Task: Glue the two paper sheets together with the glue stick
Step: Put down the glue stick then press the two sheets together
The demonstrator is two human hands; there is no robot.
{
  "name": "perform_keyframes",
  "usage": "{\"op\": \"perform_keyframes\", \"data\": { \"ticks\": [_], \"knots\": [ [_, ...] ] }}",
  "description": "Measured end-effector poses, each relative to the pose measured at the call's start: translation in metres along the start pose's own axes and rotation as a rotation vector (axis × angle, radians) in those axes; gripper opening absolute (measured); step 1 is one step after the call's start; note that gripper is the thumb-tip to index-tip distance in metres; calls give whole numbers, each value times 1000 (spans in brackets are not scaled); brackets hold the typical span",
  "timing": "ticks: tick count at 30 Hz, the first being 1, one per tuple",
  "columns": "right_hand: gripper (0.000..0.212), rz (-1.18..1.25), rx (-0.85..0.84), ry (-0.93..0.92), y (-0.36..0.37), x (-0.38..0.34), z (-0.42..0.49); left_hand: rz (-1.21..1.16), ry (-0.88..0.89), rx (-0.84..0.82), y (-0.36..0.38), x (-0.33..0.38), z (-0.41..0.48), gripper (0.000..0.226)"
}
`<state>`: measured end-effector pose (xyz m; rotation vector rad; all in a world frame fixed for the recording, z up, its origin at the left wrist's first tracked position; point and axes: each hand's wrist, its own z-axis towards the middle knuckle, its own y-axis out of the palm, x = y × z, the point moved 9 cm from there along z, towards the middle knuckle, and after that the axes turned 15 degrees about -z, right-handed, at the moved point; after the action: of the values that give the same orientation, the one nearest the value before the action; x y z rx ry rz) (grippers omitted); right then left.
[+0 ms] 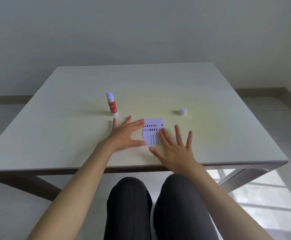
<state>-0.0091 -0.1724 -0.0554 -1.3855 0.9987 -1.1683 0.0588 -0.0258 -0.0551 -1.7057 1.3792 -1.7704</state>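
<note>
Both hands are open and flat, holding nothing, left hand point(124, 134) at the paper point(152, 131) edge, right hand point(175, 148) on it mid-tabletop point(210, 94), so I'd press outward evenly, glue stick point(111, 104) uncapped nearby.

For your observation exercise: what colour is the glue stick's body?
Red with white lettering, on the glue stick; the head view, the only one, shows it.
</note>
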Motion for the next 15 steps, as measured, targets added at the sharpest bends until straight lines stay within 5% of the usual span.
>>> {"op": "perform_keyframes", "data": {
  "ticks": [5, 9, 15],
  "knots": [
    [113, -58, 2, -212, 2, -43, 2, 33, 11, 9, -2, 2, -1, 84],
    [84, 21, -109, -40, 3, 6, 43, 3, 14, 9, -1, 2, -2, 85],
    [107, -9, -33, -178, 12, -46, 29, -45, 19, 27, -1, 1, -1, 80]
  ]
}}
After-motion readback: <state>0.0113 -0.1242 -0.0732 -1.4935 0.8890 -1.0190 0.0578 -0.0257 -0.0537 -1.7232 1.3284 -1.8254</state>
